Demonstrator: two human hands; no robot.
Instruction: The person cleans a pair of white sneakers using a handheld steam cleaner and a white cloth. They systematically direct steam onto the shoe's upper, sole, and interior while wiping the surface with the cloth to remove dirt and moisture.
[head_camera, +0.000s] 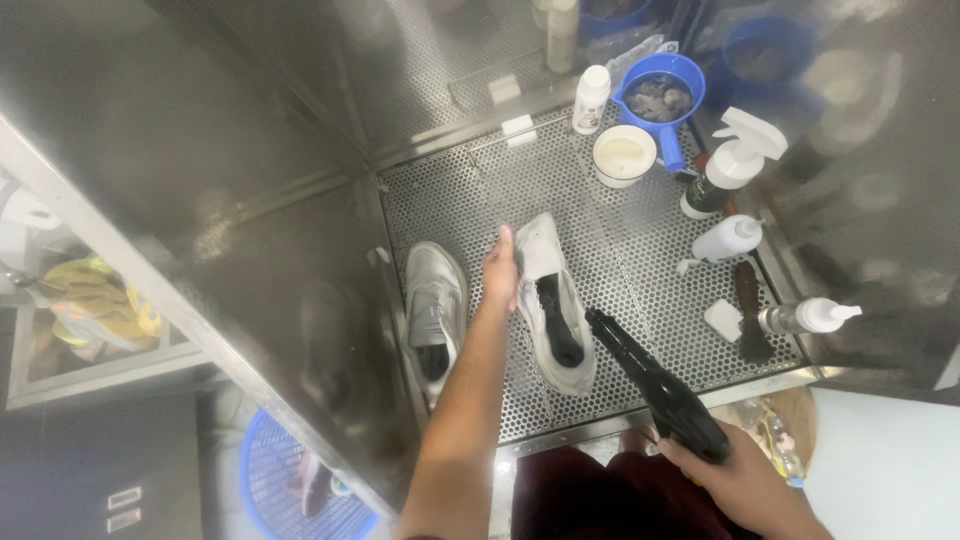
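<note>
The left hand (500, 270) is closed around the side of a white shoe (553, 305), tilting it up near the middle of the perforated worktop (640, 250). The right hand (735, 480) grips a black spray gun (660, 388) at the front edge, nozzle toward the shoe.

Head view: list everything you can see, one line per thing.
White shoes: two, on the perforated metal floor; other one left.
Blue scoop: one, back.
White bowl: one, beside scoop.
White bottle: one, back.
Spray bottles: three, white-topped, right side.
Brush: one, dark, right.
Blue basket: one, lower left.
Spray gun: one, black.
Left hand: holds shoe.
Right hand: grips spray gun.
</note>
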